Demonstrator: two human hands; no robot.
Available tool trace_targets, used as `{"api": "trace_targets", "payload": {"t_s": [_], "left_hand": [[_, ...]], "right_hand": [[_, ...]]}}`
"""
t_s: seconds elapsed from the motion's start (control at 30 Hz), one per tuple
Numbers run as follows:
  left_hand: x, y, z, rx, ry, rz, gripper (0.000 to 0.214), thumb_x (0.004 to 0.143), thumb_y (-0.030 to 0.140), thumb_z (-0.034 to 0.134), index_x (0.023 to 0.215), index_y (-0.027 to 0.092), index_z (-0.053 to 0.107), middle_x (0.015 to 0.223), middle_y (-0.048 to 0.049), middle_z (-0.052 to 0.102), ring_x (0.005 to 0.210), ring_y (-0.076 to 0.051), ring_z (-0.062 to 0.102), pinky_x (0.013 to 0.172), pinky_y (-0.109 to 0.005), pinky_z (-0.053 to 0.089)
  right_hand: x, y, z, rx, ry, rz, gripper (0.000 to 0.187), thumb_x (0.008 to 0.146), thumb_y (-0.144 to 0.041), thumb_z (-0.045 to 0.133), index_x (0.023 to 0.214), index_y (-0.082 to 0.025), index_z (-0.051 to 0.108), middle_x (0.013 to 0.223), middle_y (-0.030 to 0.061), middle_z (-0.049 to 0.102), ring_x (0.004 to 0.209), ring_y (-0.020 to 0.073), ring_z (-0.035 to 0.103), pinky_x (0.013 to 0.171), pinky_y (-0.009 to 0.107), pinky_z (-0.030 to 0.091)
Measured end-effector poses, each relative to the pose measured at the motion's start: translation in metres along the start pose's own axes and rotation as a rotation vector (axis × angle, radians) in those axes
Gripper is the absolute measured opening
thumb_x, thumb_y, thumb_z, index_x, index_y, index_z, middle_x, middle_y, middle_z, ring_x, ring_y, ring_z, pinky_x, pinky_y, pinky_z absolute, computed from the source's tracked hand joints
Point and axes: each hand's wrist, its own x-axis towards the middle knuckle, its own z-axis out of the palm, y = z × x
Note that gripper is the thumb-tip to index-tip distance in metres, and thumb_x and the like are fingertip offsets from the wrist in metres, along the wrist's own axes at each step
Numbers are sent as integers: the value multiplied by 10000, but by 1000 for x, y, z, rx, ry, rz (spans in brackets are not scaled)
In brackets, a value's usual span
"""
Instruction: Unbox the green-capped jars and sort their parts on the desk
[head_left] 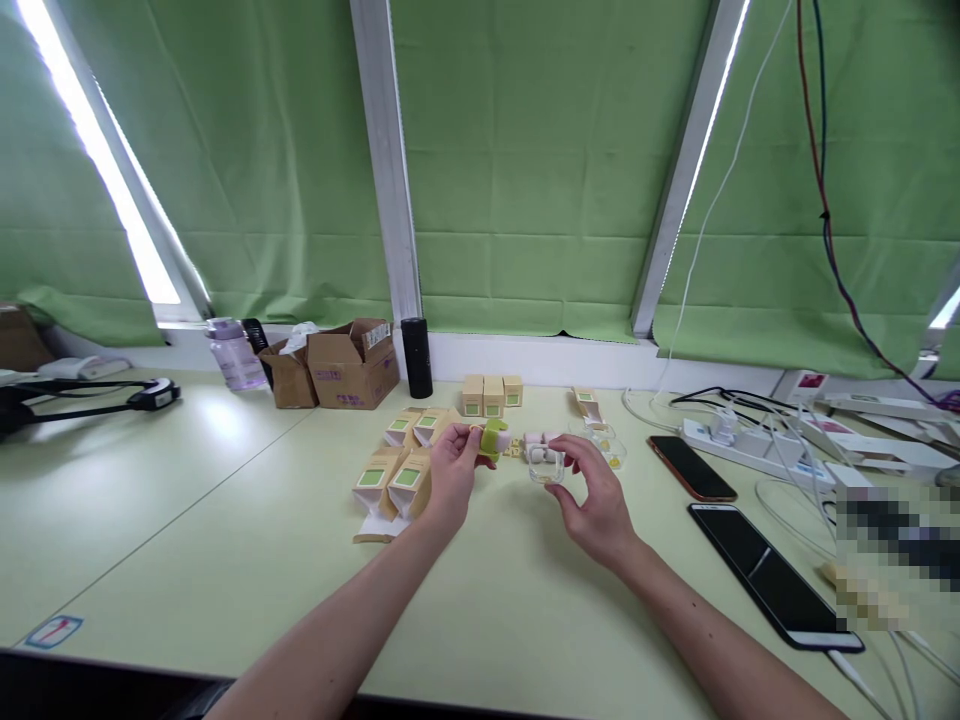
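Note:
Between the fingers of my left hand [454, 468] is a small green and pale pink piece [493, 440], its exact kind unclear. My right hand [595, 497] pinches a small clear plastic cup [545, 464] between thumb and fingers, just above the table. Small pale pink pieces [534, 440] sit behind the cup, partly hidden by it. Tiny yellowish pieces [513, 448] lie between the hands. Several kraft boxes with green labels [411, 475] lie beside my left hand, some with flaps open. More clear plastic pieces [613, 450] rest beyond my right hand.
Upright small kraft boxes [492, 396] stand at the back, near a black cylinder [416, 358] and an open cardboard carton [352, 365]. An opened kraft box [587, 405] lies back right. On the right are two phones [772, 570], a power strip [750, 447] and loose cables.

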Motion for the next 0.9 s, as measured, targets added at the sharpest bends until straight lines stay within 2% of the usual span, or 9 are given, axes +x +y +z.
{"api": "trace_targets", "payload": {"t_s": [0.07, 0.2, 0.3, 0.37, 0.4, 0.5, 0.57, 0.7, 0.9], "left_hand": [[2, -1, -2, -52, 35, -51, 472, 713, 543, 877, 830, 161, 624, 771, -19, 680, 666, -139, 626, 566, -278, 576], [5, -5, -6, -82, 71, -105, 489, 669, 534, 907, 817, 155, 636, 787, -24, 683, 688, -141, 636, 598, -290, 586], [6, -7, -8, -72, 75, -117, 492, 669, 542, 904, 821, 153, 644, 798, -30, 691, 693, -145, 645, 606, -293, 583], [6, -8, -8, -69, 68, -117, 490, 673, 542, 903, 828, 155, 645, 799, -28, 692, 694, -148, 654, 600, -286, 574], [6, -8, -8, -71, 65, -117, 491, 671, 541, 905, 829, 157, 643, 797, -25, 692, 695, -151, 660, 597, -285, 571], [6, -7, -7, -78, 61, -116, 499, 658, 542, 912, 824, 160, 636, 786, -19, 688, 697, -163, 675, 594, -290, 573], [5, -6, -6, -77, 59, -118, 506, 649, 544, 916, 817, 160, 632, 780, -19, 689, 691, -166, 678, 592, -295, 576], [4, -5, -5, -65, 45, -119, 501, 658, 544, 912, 819, 159, 634, 794, -27, 698, 704, -174, 686, 613, -311, 589], [3, -6, -6, -48, 41, -113, 498, 676, 555, 899, 830, 154, 647, 838, -36, 702, 752, -176, 693, 624, -294, 589]], "right_hand": [[2, 0, -4, -38, -2, -34, 415, 916, -196, 611, 1321, -256, 547, 1313, 133, 641, 1166, 303, 617, 853, 435, 562], [9, 2, -18, -135, -60, -50, 439, 908, -202, 627, 1332, -245, 521, 1279, 121, 667, 1007, 266, 669, 844, 424, 571], [19, 12, -35, -246, -82, -61, 242, 938, -205, 590, 1175, -252, 589, 1300, 102, 673, 1164, 278, 656, 954, 430, 546], [25, 22, -47, -329, -96, 7, 78, 953, -203, 565, 986, -251, 617, 1302, 83, 671, 1224, 279, 644, 1003, 426, 518], [28, 28, -54, -367, -109, 58, 81, 948, -193, 559, 930, -245, 619, 1289, 81, 671, 1176, 270, 668, 982, 413, 520], [32, 43, -72, -481, -179, 246, 102, 925, -172, 572, 877, -223, 647, 1280, 85, 634, 830, 184, 705, 845, 357, 526], [33, 52, -82, -560, -265, 364, 117, 904, -147, 590, 854, -211, 675, 1205, 83, 633, 722, 152, 664, 768, 326, 499], [32, 59, -92, -677, -447, 528, 180, 856, -70, 597, 793, -192, 713, 1022, 82, 643, 804, 185, 658, 730, 291, 440], [30, 58, -87, -755, -574, 596, 241, 796, 4, 563, 793, -162, 738, 989, 113, 645, 831, 197, 654, 702, 277, 407]]}}
